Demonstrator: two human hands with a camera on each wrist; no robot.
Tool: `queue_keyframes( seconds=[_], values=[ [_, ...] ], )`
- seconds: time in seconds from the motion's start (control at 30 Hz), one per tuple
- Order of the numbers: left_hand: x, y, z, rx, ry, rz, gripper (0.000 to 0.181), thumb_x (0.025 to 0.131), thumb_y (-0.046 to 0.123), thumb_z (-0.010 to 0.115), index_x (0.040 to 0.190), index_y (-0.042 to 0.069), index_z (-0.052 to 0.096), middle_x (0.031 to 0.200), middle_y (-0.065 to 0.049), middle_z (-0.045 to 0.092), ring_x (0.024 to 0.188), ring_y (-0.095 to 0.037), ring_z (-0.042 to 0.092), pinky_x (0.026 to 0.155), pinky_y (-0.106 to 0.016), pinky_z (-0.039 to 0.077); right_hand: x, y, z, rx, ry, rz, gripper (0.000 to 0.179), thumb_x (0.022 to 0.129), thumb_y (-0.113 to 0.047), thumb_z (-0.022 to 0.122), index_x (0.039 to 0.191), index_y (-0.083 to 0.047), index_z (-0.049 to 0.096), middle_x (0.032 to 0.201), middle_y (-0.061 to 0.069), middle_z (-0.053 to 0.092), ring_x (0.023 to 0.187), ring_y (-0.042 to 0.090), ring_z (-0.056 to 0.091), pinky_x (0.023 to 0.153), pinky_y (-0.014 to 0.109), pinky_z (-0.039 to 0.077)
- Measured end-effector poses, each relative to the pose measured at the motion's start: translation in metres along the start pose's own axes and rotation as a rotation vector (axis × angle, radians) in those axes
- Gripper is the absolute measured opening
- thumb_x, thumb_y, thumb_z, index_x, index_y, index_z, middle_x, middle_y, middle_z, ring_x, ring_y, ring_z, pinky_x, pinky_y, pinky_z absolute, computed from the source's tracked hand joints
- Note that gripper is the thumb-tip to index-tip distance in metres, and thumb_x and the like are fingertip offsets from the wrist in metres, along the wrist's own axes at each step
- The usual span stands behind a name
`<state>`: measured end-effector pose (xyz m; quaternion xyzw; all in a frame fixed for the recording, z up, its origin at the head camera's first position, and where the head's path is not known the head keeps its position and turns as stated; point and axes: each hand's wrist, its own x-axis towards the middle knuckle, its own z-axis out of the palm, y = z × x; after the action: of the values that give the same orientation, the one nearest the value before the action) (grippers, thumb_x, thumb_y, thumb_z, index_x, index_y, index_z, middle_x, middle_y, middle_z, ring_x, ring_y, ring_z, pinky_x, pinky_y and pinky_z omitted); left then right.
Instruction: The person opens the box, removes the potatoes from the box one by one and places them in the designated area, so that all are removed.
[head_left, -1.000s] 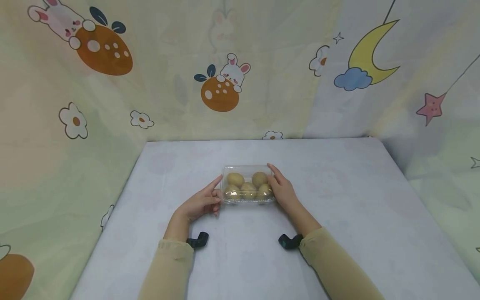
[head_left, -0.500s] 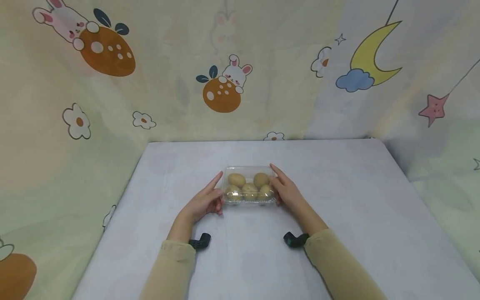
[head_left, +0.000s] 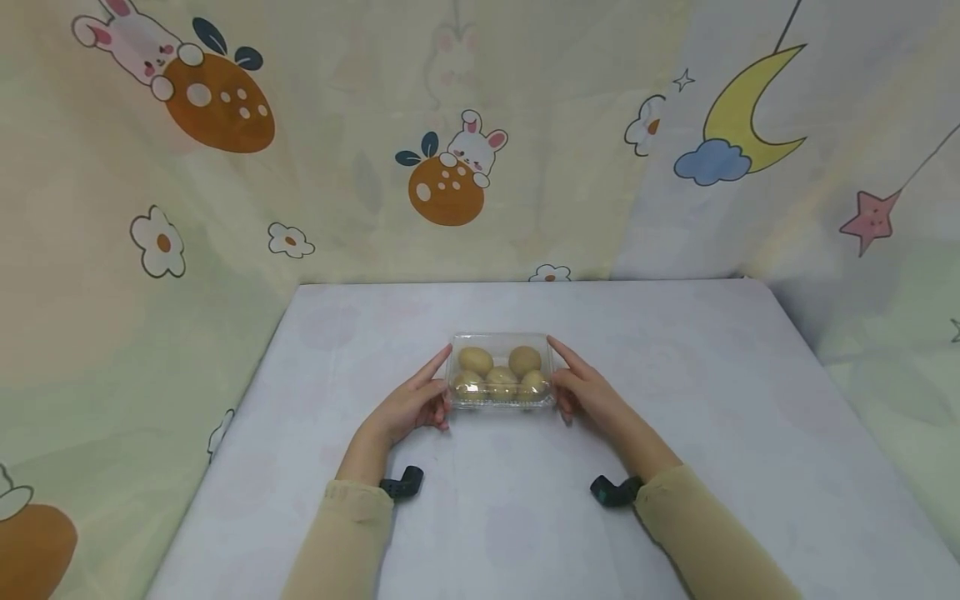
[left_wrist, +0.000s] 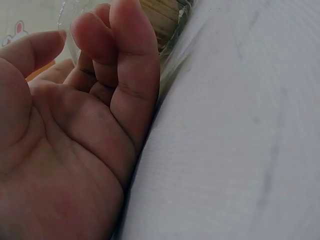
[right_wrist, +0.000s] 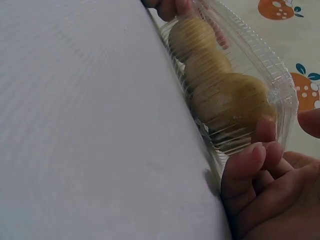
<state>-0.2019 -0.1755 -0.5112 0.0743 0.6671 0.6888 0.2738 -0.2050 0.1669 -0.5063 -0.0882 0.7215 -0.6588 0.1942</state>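
I see the white worktop [head_left: 652, 358] edges well beyond the clear rectangular plastic box [head_left: 501, 353] of roundish tan items [head_left: 501, 383], relaxed left hand [head_left: 407, 406] and right hand [head_left: 588, 392] touching its ends.

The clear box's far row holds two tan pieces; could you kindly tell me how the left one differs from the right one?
The left piece looks more oval, the right piece rounder. The left piece is paler and yellower, the right piece browner. Both lie in the clear box, a gap between them.
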Motion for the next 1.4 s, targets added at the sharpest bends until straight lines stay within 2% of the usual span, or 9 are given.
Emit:
queue_keyframes(
  seconds=[0.23,0.33,0.6,0.77,1.0,1.4],
  values=[
    [0.000,0.001,0.001,0.000,0.000,-0.004,0.060,0.104,0.022,0.046,0.150,0.054,0.024,0.082,-0.006,0.057,0.062,-0.015,0.053,0.069,-0.041,0.059,-0.008,0.003,-0.013,0.152,-0.241,-0.033,0.082,0.098,-0.004,0.049,0.159,-0.037,0.006,0.081,0.006,0.059,0.057,0.015,0.052,0.052,0.031,0.053],
    [0.000,0.002,0.001,0.001,-0.003,-0.006,0.059,0.104,0.023,0.045,0.150,0.055,0.024,0.083,-0.006,0.057,0.063,-0.016,0.053,0.070,-0.041,0.059,-0.008,0.004,-0.015,0.178,-0.292,-0.044,0.088,0.096,0.001,0.050,0.159,-0.038,0.002,0.083,0.004,0.058,0.059,0.014,0.053,0.053,0.029,0.053],
    [-0.001,0.002,0.001,-0.013,-0.023,-0.003,0.058,0.104,0.024,0.046,0.149,0.056,0.025,0.084,-0.006,0.057,0.064,-0.015,0.053,0.071,-0.041,0.059,-0.008,0.006,-0.014,0.203,-0.310,-0.016,0.090,0.097,-0.001,0.054,0.157,-0.044,0.002,0.085,0.002,0.057,0.062,0.013,0.054,0.054,0.028,0.053],
    [-0.001,0.001,-0.001,-0.019,-0.028,0.000,0.060,0.104,0.023,0.045,0.152,0.051,0.024,0.084,-0.006,0.057,0.064,-0.015,0.053,0.072,-0.041,0.059,-0.006,0.006,-0.014,0.200,-0.301,-0.001,0.091,0.097,-0.002,0.055,0.158,-0.038,-0.001,0.084,0.001,0.057,0.065,0.014,0.054,0.058,0.028,0.053],
    [-0.001,0.001,-0.001,-0.032,-0.026,-0.008,0.060,0.104,0.022,0.046,0.152,0.051,0.024,0.084,-0.006,0.057,0.065,-0.015,0.054,0.072,-0.042,0.060,-0.006,0.003,-0.009,0.223,-0.289,-0.049,0.090,0.095,0.009,0.048,0.160,-0.028,-0.003,0.082,0.000,0.054,0.065,0.013,0.048,0.057,0.025,0.048],
    [-0.002,0.001,-0.001,-0.025,-0.031,0.006,0.060,0.104,0.024,0.047,0.152,0.050,0.024,0.083,-0.005,0.058,0.065,-0.015,0.055,0.072,-0.043,0.060,-0.009,0.000,-0.004,0.230,-0.238,-0.034,0.090,0.093,0.008,0.050,0.159,-0.031,0.003,0.081,-0.002,0.052,0.063,0.012,0.045,0.056,0.024,0.044]
  ],
)
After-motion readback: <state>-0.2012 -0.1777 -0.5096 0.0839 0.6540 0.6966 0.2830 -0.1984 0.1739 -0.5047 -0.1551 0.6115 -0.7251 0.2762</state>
